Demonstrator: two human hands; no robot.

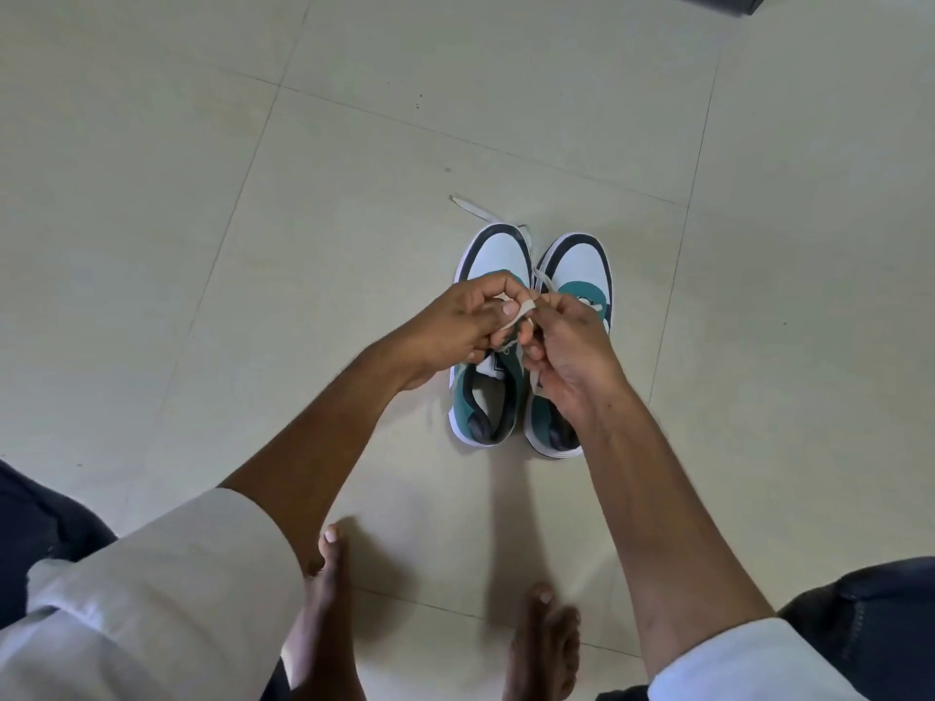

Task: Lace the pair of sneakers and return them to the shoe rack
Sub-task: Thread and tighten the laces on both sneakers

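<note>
My two sneakers [531,341] are sitting side by side on the tiled floor [202,194] in the middle of the frame. My left hand [455,321] and my right hand [566,346] are both pinching the white lace [523,312] just above the shoes.

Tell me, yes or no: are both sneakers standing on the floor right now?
Yes, the left sneaker and the right sneaker stand side by side on the tiled floor, toes pointing away from the person.
</note>
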